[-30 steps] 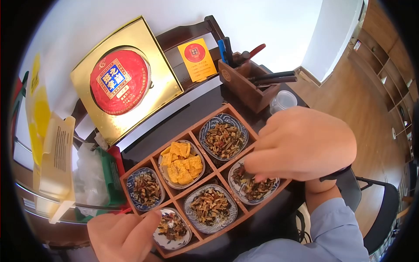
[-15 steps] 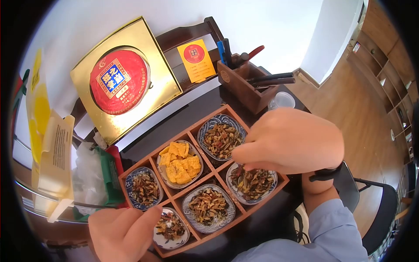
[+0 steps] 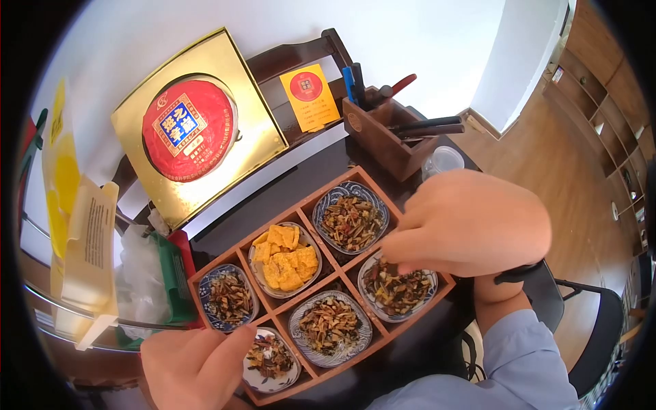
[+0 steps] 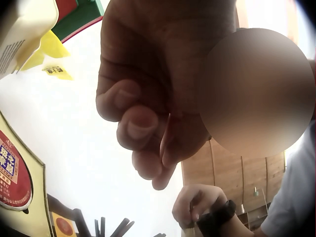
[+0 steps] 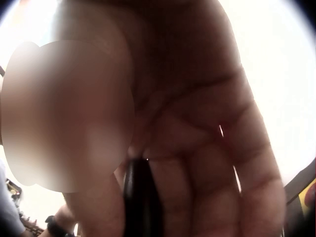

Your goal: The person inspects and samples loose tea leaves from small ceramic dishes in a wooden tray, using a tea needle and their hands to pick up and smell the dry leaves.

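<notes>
A divided wooden tray (image 3: pixel 280 318) holds several patterned dishes. My right hand (image 3: pixel 475 222) is over the right dish (image 3: pixel 427 301) of brown dried pieces, its fingers bent down. In the right wrist view, this hand (image 5: pixel 197 123) pinches a slim black rod-like thing (image 5: pixel 142 197); its far end is out of view. My left hand (image 3: pixel 195 365) is beside the small white dish (image 3: pixel 273 384) at the tray's lower left. The left wrist view shows this hand (image 4: pixel 148 98) with curled fingers, thumb against them, and nothing visible held.
Yellow pieces (image 3: pixel 287 263) fill one dish. Behind the tray stand a gold box (image 3: pixel 246 102), a yellow card (image 3: pixel 311 102), a wooden pen holder (image 3: pixel 389 137) and a clear cup (image 3: pixel 443 160). A green and red container (image 3: pixel 174 280) is at the left, a black chair (image 3: pixel 594 335) at right.
My right hand has moved slightly left and then back right over the same dish. My left hand has barely moved.
</notes>
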### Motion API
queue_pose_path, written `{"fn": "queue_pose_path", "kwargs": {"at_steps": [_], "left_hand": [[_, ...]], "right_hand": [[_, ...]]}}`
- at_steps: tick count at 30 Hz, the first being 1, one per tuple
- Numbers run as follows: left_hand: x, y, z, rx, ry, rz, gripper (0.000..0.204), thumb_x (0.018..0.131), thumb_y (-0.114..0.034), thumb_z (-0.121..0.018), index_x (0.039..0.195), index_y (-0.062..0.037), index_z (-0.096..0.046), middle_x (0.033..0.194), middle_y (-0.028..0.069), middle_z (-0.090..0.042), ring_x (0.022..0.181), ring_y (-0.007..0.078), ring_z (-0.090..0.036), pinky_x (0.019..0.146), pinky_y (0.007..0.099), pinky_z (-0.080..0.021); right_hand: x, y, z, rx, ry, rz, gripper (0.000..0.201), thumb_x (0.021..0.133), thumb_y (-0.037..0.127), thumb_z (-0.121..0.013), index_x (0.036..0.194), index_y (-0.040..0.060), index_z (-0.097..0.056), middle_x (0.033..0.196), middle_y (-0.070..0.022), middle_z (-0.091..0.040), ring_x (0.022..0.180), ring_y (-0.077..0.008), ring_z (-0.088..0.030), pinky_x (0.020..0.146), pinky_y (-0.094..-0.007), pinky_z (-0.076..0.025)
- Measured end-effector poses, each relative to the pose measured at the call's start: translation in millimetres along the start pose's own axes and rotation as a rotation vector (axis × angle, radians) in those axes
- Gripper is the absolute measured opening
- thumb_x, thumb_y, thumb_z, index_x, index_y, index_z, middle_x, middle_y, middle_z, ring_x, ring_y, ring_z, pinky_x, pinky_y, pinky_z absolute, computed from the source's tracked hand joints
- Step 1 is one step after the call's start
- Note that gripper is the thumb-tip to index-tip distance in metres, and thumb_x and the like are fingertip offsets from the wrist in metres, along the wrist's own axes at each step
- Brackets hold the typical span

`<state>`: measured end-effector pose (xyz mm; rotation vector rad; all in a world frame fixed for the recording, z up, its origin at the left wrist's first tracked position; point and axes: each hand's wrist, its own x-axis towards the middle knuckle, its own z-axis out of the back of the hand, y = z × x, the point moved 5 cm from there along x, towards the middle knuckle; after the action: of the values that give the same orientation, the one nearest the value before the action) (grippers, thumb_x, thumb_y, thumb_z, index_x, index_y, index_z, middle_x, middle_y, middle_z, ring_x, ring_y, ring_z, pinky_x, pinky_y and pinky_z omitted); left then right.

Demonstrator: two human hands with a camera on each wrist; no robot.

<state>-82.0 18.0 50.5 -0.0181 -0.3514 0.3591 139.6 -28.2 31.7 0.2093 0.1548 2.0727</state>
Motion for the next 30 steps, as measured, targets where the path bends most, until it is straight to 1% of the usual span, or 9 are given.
{"fn": "queue_pose_path", "kwargs": {"at_steps": [5,9,11,15,17,19,21,25,30], "left_hand": [[1,0,0,0.006,-0.022,-0.018,0.032,0.053,0.0,-0.06,0.084,-0.0031,-0.064,0.056,0.0061,-0.05,0.043,0.0257,-0.045,0.041,0.0335,-0.031],[2,-1,0,0.001,-0.019,-0.015,0.031,0.053,-0.001,-0.061,0.084,-0.0033,-0.064,0.056,0.0061,-0.05,0.043,0.0256,-0.045,0.042,0.0337,-0.031],[3,-5,8,-0.005,0.079,-0.042,0.027,0.067,-0.002,-0.065,0.094,-0.002,-0.065,0.07,0.0112,-0.056,0.056,0.0279,-0.054,0.05,0.0353,-0.04],[3,-5,8,-0.022,0.084,-0.032,0.026,0.068,-0.003,-0.065,0.094,-0.003,-0.065,0.07,0.011,-0.056,0.057,0.0282,-0.054,0.051,0.0359,-0.04],[5,-5,6,0.001,0.085,-0.038,0.025,0.069,-0.003,-0.065,0.094,-0.0029,-0.065,0.07,0.0111,-0.057,0.057,0.0283,-0.054,0.051,0.0357,-0.041],[4,-6,5,0.011,0.09,-0.039,0.025,0.069,-0.003,-0.065,0.094,-0.003,-0.065,0.071,0.0113,-0.057,0.057,0.0283,-0.055,0.051,0.0355,-0.041],[2,-5,5,0.017,0.094,-0.025,0.024,0.07,-0.004,-0.065,0.094,-0.0031,-0.065,0.071,0.0115,-0.057,0.058,0.0283,-0.055,0.051,0.0354,-0.041],[4,-6,5,-0.022,0.085,-0.038,0.023,0.07,-0.003,-0.065,0.094,-0.0027,-0.065,0.071,0.0118,-0.057,0.058,0.0285,-0.055,0.051,0.0353,-0.041],[7,-5,3,0.004,0.111,-0.048,0.023,0.07,-0.002,-0.066,0.093,-0.0014,-0.065,0.07,0.0119,-0.057,0.057,0.0287,-0.055,0.05,0.035,-0.041]], "right_hand": [[-5,-2,-5,0.053,0.065,0.008,0.015,0.077,0.021,-0.064,0.082,0.007,-0.062,0.062,-0.011,-0.058,0.064,-0.0301,-0.061,0.056,-0.0383,-0.047],[-3,-2,-7,0.026,0.009,0.061,0.016,0.076,0.023,-0.065,0.081,0.0081,-0.062,0.062,-0.0105,-0.058,0.064,-0.0302,-0.061,0.055,-0.0383,-0.047],[-11,3,6,0.012,-0.007,0.013,0.013,0.076,0.021,-0.065,0.081,0.0091,-0.062,0.06,-0.0101,-0.057,0.065,-0.0302,-0.061,0.058,-0.0384,-0.047],[-15,12,-11,0.0,-0.027,-0.028,0.012,0.074,0.018,-0.065,0.084,0.0102,-0.062,0.061,-0.0084,-0.057,0.068,-0.029,-0.061,0.061,-0.0386,-0.048],[-4,16,-19,-0.032,-0.182,0.121,0.015,0.066,0.023,-0.063,0.068,0.0121,-0.052,0.055,-0.0009,-0.051,0.059,-0.0222,-0.058,0.048,-0.0335,-0.043],[-9,16,-20,-0.075,-0.245,0.144,0.015,0.065,0.023,-0.063,0.064,0.0147,-0.051,0.052,0.0021,-0.048,0.053,-0.0191,-0.055,0.045,-0.0324,-0.041],[-22,14,-9,-0.089,-0.175,-0.113,0.013,0.077,0.019,-0.06,0.09,0.0194,-0.062,0.066,-0.0038,-0.058,0.073,-0.028,-0.061,0.064,-0.0378,-0.05],[-21,22,-12,-0.133,-0.034,-0.061,0.013,0.076,0.016,-0.059,0.089,0.0178,-0.061,0.063,-0.0047,-0.057,0.068,-0.0286,-0.061,0.062,-0.0387,-0.049],[-10,15,-7,-0.08,-0.092,0.01,0.016,0.073,0.014,-0.06,0.088,0.0166,-0.062,0.062,-0.0054,-0.057,0.067,-0.0276,-0.061,0.06,-0.0388,-0.048]]}}
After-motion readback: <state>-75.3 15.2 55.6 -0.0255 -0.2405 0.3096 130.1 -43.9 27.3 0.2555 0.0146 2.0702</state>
